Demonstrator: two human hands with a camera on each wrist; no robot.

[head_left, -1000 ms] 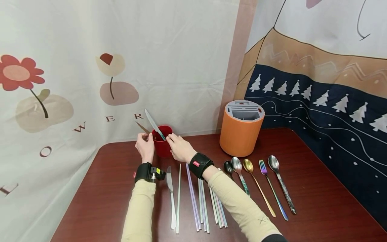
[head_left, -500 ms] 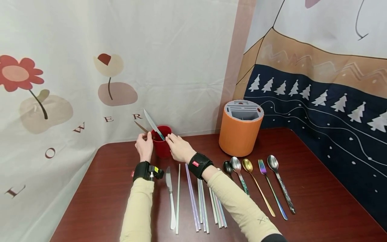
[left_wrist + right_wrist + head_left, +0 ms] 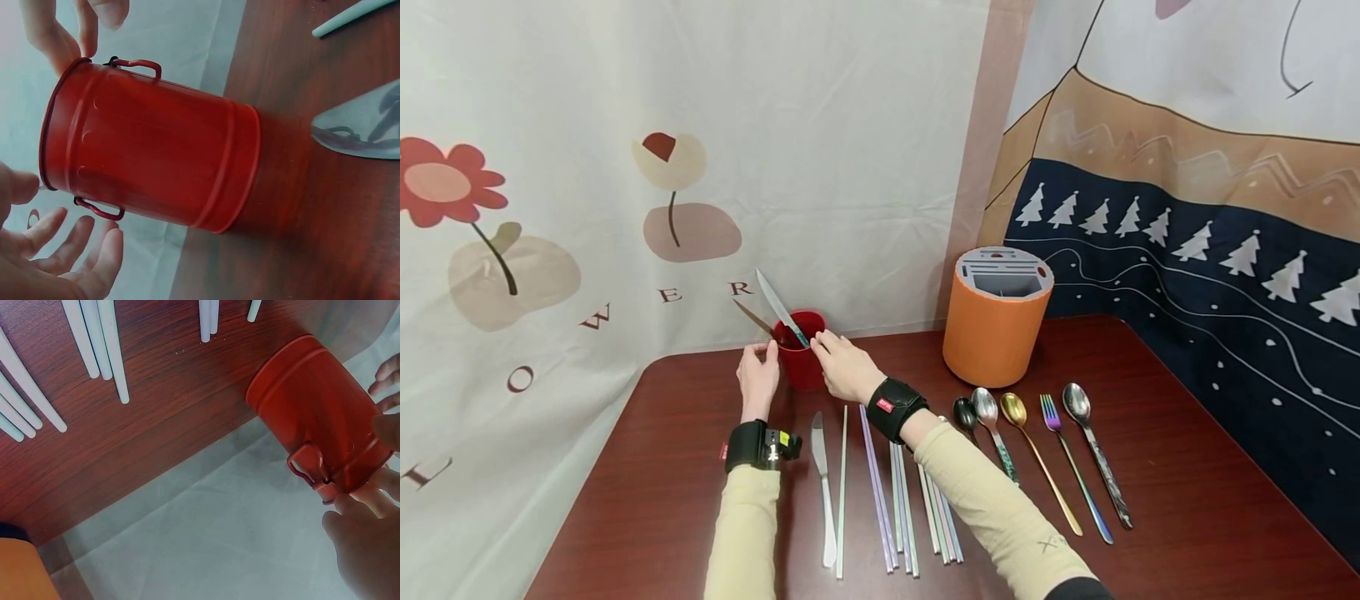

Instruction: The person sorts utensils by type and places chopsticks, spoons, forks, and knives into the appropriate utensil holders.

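1. Your left hand (image 3: 757, 377) is hovering just beside the left wall of the small red metal canister (image 3: 803, 360), its fingers (image 3: 75, 247) released and spread, not gripping.
2. Your right hand (image 3: 844, 364) is resting at the canister's right rim; its fingers (image 3: 381, 386) are touching the rim near a small wire handle, but whether they are grasping it I cannot tell.
3. The canister is standing upright at the back of the dark wooden counter (image 3: 1187, 500), close against the flowered cloth backdrop (image 3: 587, 167).
4. A steel table knife (image 3: 781, 307) with a teal handle is leaning out of the canister, blade up and tilted left.
5. A second silver knife (image 3: 823, 492) and a row of pale metal chopsticks (image 3: 898, 500) are lying flat just in front of your wrists.
6. An orange cylindrical cutlery holder (image 3: 996, 321) is standing well apart to the right, with spoons and a fork (image 3: 1071, 467) lying before it.
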